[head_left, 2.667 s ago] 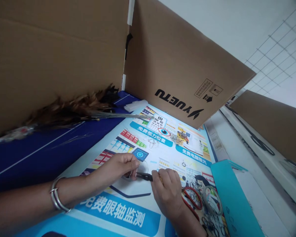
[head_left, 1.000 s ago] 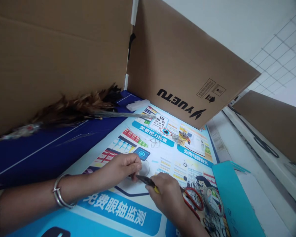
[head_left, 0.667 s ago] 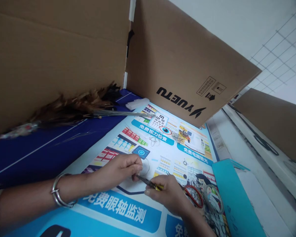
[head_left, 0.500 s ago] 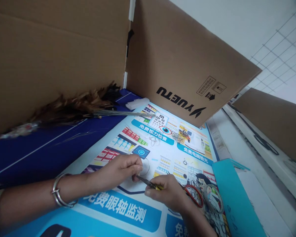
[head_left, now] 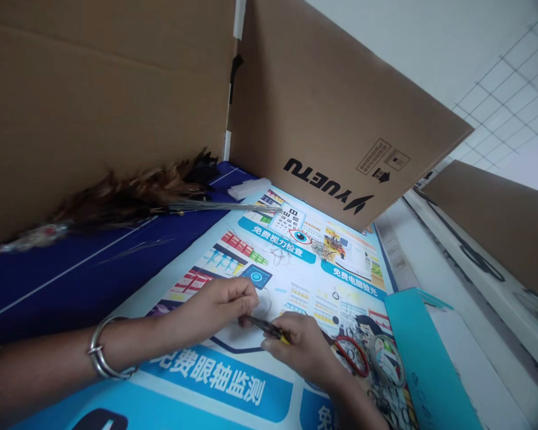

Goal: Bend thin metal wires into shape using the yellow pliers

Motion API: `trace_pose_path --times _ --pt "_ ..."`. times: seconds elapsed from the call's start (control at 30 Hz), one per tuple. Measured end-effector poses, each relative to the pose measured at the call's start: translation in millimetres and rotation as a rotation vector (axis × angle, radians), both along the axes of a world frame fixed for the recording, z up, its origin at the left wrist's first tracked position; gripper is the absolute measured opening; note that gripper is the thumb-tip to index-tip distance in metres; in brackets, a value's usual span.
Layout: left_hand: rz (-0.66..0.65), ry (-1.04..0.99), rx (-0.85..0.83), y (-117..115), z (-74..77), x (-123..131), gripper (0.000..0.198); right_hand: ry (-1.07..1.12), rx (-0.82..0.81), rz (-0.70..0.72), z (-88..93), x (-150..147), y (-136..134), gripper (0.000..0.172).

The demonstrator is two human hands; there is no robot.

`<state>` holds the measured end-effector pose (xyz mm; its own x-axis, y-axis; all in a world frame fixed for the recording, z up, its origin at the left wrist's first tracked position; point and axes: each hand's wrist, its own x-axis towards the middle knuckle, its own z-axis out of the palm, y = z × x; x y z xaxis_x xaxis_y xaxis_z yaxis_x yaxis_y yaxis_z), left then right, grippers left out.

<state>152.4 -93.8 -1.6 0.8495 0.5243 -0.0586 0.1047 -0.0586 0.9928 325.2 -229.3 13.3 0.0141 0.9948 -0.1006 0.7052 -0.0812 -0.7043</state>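
My left hand [head_left: 233, 301], with a silver bangle [head_left: 99, 349] on its wrist, is closed in a pinch on a thin wire [head_left: 270, 306] that curves out past the fingertips. In my right hand [head_left: 298, 346] are pliers [head_left: 269, 326] with yellow and dark handles. Their dark jaws point left and meet the left fingertips; the exact contact on the wire is hidden by the fingers. Just right of my right hand lie a red ring [head_left: 352, 356], a silvery coil of wire [head_left: 388, 360] and a tangle of small wire pieces [head_left: 388, 403].
A printed poster [head_left: 251, 412] covers the table. Cardboard panels [head_left: 323, 107] stand at the back and left. Brown feathers [head_left: 130, 200] and a bundle of straight wires [head_left: 233, 206] lie along the left panel. A teal box [head_left: 424, 352] stands at the right.
The pliers have tilted slightly and sit a little higher at the left fingertips. Both hands have otherwise barely shifted.
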Motion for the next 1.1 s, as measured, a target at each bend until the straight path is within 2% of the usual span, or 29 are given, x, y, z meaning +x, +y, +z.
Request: trace_pose_path --times 0.1,0.2,0.4,0.53,0.67,0.87,1.1 --pt "0.032 0.000 -0.009 3.9 -4.3 1.4 0.026 -0.252 0.196 -0.060 -8.6 -5.1 0.4 0.006" --pt "0.032 0.013 0.071 8.4 -5.8 1.6 0.027 -0.348 0.332 -0.069 -14.8 -6.8 0.3 0.005" --pt "0.083 0.001 0.191 15.4 -0.7 0.7 0.027 -0.324 0.366 -0.115 -19.8 -6.8 0.3 0.006" --pt "0.092 0.029 0.117 17.1 -2.8 2.4 0.027 -0.406 0.537 -0.148 -20.8 -7.4 1.2 0.003" --pt "0.062 0.036 0.004 17.2 -9.6 5.1 0.030 -0.583 0.688 -0.108 -20.2 -8.0 -1.9 0.012" --pt "0.038 0.024 -0.031 17.3 -14.3 7.1 0.032 -0.923 0.729 0.013 -22.8 -5.1 -7.9 0.022" --pt "0.018 -0.015 -0.172 16.2 -17.0 7.5 0.030 -1.022 0.712 0.070 -24.4 -0.1 -12.5 0.028"
